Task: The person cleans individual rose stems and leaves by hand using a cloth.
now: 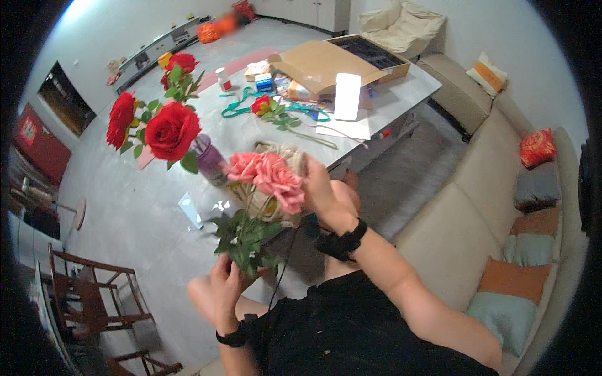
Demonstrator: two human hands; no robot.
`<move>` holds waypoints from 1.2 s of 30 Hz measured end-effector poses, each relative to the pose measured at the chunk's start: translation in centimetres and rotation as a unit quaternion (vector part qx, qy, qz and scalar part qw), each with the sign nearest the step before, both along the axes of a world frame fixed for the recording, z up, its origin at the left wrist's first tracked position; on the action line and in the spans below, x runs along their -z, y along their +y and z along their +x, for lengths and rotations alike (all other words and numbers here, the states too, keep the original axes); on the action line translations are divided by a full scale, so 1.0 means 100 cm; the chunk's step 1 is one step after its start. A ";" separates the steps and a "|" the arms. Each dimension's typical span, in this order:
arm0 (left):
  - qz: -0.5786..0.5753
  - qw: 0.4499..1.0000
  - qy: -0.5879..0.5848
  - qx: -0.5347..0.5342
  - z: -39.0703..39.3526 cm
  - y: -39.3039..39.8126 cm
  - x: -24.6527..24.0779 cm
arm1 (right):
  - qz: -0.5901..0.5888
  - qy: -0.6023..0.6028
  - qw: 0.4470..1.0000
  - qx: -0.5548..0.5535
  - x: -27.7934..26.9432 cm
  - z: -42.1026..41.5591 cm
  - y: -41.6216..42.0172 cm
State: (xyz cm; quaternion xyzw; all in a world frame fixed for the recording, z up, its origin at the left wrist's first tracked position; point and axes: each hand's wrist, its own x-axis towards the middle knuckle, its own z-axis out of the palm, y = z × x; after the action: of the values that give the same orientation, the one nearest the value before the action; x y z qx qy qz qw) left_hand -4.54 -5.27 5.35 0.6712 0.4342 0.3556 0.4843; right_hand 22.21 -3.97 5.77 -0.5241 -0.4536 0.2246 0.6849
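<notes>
A bunch of pink artificial roses (268, 176) with dark green leaves (242, 237) is in front of me, tilted over the table's near edge. My left hand (226, 279) grips the lower leaves and stems, its fingers partly hidden by foliage. Beside the blooms is my right hand (324, 190); its fingertips meet the petals' right edge and a beige knitted or woven item (282, 152) behind them. What those fingers grip is hidden. A purple vase (207, 157) holding large red roses (172, 131) stands to the left of the pink ones.
On the table (409, 101), a single red rose (261, 105) lies by a green ribbon (235, 110). Farther back are a lit phone (347, 96), a cardboard box (329, 63), small packages and a white bottle (223, 79). A beige sofa (451, 211) is at right, wooden chairs (94, 291) at left.
</notes>
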 end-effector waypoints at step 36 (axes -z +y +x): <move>-0.016 0.955 0.294 -0.041 -0.042 0.019 0.010 | -0.015 0.517 0.773 -0.367 -0.029 -0.002 -0.023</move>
State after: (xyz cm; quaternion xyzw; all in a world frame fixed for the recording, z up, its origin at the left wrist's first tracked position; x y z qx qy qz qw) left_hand -8.72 -3.34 4.34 0.7198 0.5902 0.1545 0.3312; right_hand 21.97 -6.26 8.70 -0.1332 -0.1858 0.7024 0.6740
